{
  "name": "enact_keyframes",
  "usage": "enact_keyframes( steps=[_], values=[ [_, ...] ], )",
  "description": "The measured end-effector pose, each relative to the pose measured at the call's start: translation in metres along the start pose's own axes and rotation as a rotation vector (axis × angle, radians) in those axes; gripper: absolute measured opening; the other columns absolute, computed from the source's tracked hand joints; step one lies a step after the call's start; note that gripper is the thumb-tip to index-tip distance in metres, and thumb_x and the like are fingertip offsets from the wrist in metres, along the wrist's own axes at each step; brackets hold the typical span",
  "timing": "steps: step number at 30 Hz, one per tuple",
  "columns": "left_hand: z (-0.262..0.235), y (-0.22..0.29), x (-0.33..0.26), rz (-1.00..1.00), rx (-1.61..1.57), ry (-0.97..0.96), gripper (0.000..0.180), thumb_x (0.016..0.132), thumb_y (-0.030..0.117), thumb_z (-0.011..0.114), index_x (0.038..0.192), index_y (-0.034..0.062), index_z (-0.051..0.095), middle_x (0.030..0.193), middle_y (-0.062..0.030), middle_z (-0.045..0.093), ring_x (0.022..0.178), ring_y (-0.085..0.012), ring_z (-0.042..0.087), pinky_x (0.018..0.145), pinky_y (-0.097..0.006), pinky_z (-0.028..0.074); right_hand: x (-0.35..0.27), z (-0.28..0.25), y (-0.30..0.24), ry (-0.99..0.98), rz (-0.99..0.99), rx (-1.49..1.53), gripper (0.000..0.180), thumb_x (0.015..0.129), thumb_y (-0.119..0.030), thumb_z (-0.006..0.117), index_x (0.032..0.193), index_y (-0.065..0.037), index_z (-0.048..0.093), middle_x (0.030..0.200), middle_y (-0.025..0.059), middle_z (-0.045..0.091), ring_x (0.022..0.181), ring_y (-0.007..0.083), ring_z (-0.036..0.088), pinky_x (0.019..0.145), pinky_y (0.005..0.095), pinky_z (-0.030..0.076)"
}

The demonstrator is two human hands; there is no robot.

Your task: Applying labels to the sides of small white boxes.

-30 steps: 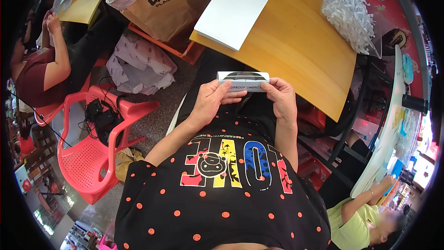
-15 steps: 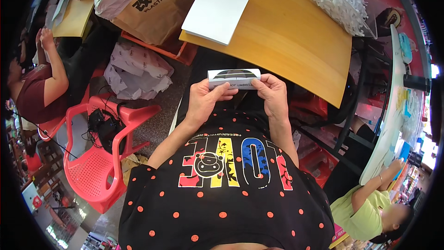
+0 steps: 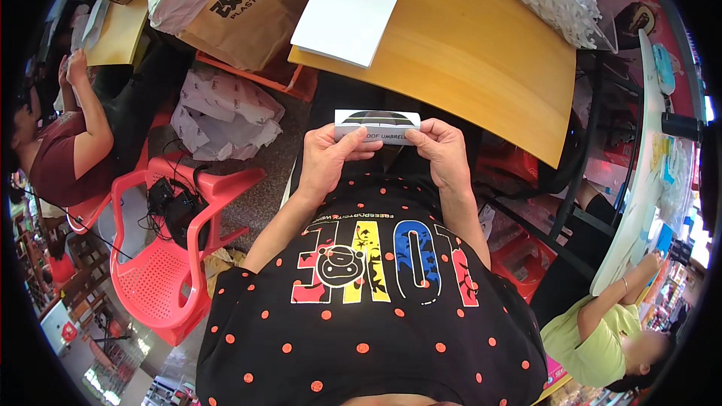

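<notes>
Both my hands hold a small, long white and grey box (image 3: 377, 118) with a dark umbrella pictured on it, just off the near edge of the yellow table. My left hand (image 3: 329, 154) grips its left end, thumb across the front face. At the right end, my right hand (image 3: 439, 149) has its thumb pressed on the front and its fingers behind. The box lies level, its printed sides facing up and toward me. A stack of white sheets (image 3: 350, 11) rests on the table beyond my left hand.
The yellow table (image 3: 481, 53) bears a clear bin of white strips (image 3: 553, 0) at its far right. A big brown paper sack (image 3: 241, 7) stands in an orange crate (image 3: 301, 83). Left is a red plastic chair (image 3: 154, 286) with black cables. Co-workers sit on both sides.
The box has shifted very slightly left and up in the view, still between both hands. My left thumb sits a little further left on it. The whole view has turned slightly.
</notes>
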State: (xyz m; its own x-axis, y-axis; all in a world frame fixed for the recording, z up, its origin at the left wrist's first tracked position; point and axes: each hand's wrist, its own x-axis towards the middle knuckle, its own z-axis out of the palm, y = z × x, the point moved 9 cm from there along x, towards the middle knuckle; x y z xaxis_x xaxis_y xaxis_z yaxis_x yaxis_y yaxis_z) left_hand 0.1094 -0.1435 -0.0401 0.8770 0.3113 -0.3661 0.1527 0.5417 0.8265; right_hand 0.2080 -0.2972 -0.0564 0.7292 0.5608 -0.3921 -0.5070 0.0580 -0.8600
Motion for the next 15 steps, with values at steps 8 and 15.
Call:
enact_keyframes(
  steps=[8,15],
  values=[
    [-0.004,0.002,0.003,0.040,0.003,0.033,0.023,0.093,0.009,0.058,0.105,-0.0097,0.062,0.096,-0.0188,0.068,0.085,-0.0239,0.070,0.074,-0.031,0.059,-0.004,0.002,-0.021,0.133,-0.139,-0.213,0.011,0.082,-0.006,0.070,0.090,0.001,0.067,0.080,0.0033,0.067,0.066,0.0063,0.056,0.060,0.0222,0.046],
    [0.003,0.015,0.000,0.140,0.168,0.030,0.021,0.094,0.006,0.055,0.107,-0.0101,0.061,0.097,-0.0181,0.068,0.086,-0.0242,0.069,0.075,-0.031,0.058,-0.030,0.027,-0.080,0.163,-0.663,-0.936,0.018,0.071,-0.003,0.074,0.087,-0.004,0.066,0.084,0.0104,0.063,0.077,0.0278,0.061,0.069,0.0354,0.050]
  ],
)
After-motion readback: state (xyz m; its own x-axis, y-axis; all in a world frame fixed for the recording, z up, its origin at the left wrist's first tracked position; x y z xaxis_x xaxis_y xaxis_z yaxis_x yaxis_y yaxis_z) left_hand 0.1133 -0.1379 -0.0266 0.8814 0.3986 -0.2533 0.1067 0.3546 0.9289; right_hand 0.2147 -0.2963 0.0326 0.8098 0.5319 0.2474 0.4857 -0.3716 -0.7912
